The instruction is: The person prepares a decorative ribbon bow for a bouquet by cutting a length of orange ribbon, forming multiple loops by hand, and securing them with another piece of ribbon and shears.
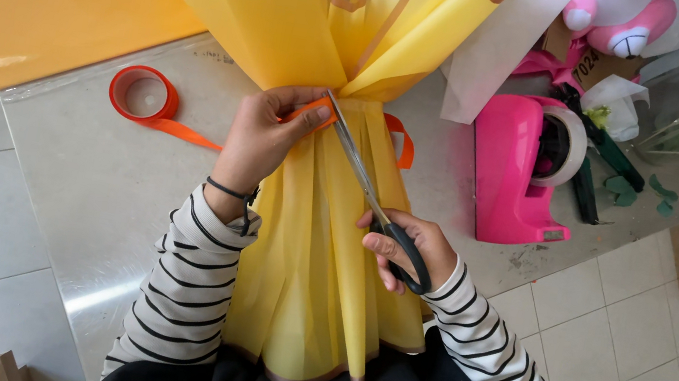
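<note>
Striped sleeves nearest. Yellow-wrapped bouquet [321, 243] laid on table [85, 175]; orange ribbon [316, 111] at neck pinched by left hand [261, 136]. Scissors [368, 186] gripped by right hand [403, 247], blades at ribbon; ribbon tied, not yet cut from spool [144, 94].

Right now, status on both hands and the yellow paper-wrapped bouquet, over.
Left hand pinching orange ribbon at neck of yellow paper-wrapped bouquet. Right hand holding black-handled scissors, tips at ribbon. Orange ribbon spool lies clear, left.
</note>
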